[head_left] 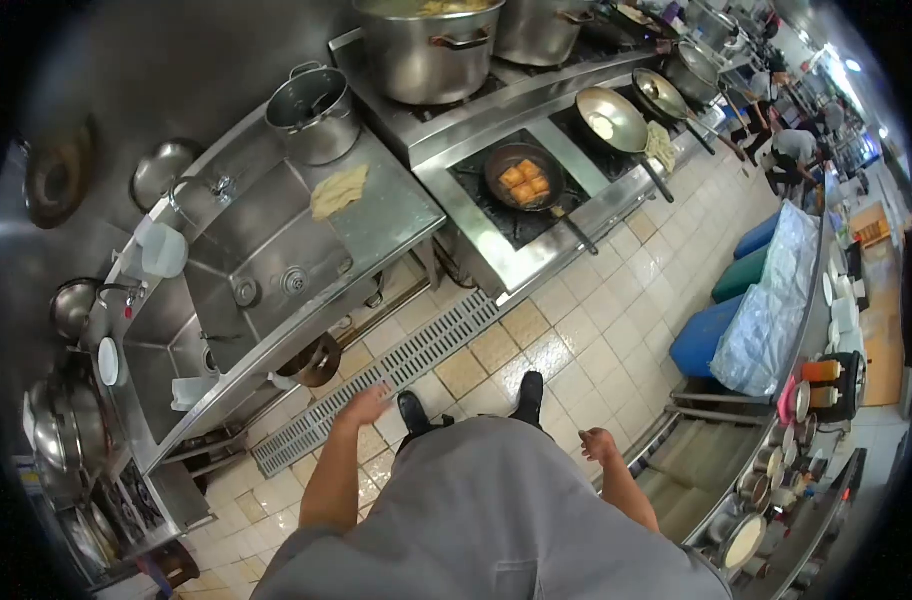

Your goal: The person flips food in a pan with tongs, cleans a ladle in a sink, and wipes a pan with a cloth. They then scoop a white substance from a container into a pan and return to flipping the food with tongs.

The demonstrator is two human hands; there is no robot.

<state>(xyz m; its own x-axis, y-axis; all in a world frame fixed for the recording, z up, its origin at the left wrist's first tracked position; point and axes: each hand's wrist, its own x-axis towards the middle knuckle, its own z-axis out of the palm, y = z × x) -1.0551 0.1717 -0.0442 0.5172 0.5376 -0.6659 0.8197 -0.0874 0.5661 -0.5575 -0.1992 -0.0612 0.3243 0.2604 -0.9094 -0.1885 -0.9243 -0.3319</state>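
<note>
My left hand hangs over the floor drain grate with its fingers stretched out, touching nothing. On my other side, my right hand is low beside my body with its fingers curled in; whether anything is inside them is hidden. Ahead, a dark frying pan sits on a stove burner, its handle toward me. Several browned square pieces lie in it. A larger pan with something pale in it stands on the burner to the right, a crumpled cloth by its handle.
A steel sink runs along the left, with a pot and a cloth on its counter. Big stockpots stand behind the stove. Blue bins line the right. Farther back, people bend over. The tiled floor looks wet.
</note>
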